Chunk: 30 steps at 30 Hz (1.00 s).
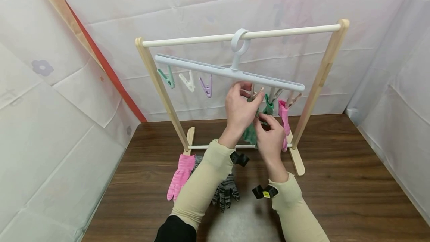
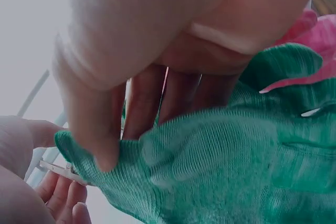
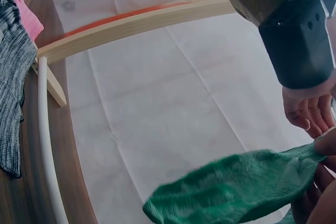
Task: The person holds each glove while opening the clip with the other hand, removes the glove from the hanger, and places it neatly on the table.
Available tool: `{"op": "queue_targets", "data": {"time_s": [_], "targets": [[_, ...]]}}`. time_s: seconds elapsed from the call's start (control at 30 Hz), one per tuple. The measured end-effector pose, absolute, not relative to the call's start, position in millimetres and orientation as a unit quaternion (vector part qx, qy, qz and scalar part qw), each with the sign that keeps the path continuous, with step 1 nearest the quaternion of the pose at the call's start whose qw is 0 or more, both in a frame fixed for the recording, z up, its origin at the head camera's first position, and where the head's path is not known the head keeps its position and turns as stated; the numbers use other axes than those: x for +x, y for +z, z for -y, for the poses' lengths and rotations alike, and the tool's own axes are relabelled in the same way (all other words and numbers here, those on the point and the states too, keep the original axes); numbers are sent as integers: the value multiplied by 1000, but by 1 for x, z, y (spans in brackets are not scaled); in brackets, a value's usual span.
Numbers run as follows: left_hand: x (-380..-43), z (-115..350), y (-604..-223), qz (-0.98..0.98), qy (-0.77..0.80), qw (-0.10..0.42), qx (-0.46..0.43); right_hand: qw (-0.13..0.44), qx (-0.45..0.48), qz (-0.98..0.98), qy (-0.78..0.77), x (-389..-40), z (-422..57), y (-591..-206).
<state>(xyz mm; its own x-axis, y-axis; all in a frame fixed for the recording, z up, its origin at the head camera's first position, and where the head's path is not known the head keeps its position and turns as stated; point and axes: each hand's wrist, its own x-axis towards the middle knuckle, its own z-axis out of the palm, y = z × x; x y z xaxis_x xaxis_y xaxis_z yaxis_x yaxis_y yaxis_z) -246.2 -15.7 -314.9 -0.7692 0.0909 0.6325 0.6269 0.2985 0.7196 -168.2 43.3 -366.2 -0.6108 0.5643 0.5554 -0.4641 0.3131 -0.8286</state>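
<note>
My left hand [image 1: 241, 104] is up under the right half of the pale blue hanger [image 1: 215, 69] and pinches a light clothespin [image 2: 62, 170]. Just below it, my right hand [image 1: 273, 137] pinches the edge of a green knit glove [image 1: 250, 134], whose end lies at the clothespin in the left wrist view. The glove hangs down between both hands; in the right wrist view it stretches out to the left. To the right, another green glove [image 1: 268, 106] and a pink glove [image 1: 284, 120] hang from clothespins on the hanger.
The hanger hooks over the top bar [image 1: 289, 33] of a wooden rack and slopes down rightward. Green [image 1: 167, 77], white [image 1: 188, 81] and purple [image 1: 206, 86] clothespins dangle on its left half. A pink glove [image 1: 179, 176] and grey-black gloves [image 1: 227, 189] lie on the table [image 1: 349, 182].
</note>
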Motion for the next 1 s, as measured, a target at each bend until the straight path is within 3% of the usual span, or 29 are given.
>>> {"op": "queue_targets", "data": {"time_s": [0.17,0.4,0.67,1.0], "targets": [[-246,17,-315,770,-530,264,-238,450,-44,678,580,-183,-53,-387],[-249,15,-318,757,-500,330,-261,448,-45,681,577,-189,-60,-400],[-251,14,-320,749,-463,381,-281,440,-52,685,578,-178,-55,-384],[-252,15,-318,740,-473,383,-285,452,-40,683,572,-166,-50,-367]]}}
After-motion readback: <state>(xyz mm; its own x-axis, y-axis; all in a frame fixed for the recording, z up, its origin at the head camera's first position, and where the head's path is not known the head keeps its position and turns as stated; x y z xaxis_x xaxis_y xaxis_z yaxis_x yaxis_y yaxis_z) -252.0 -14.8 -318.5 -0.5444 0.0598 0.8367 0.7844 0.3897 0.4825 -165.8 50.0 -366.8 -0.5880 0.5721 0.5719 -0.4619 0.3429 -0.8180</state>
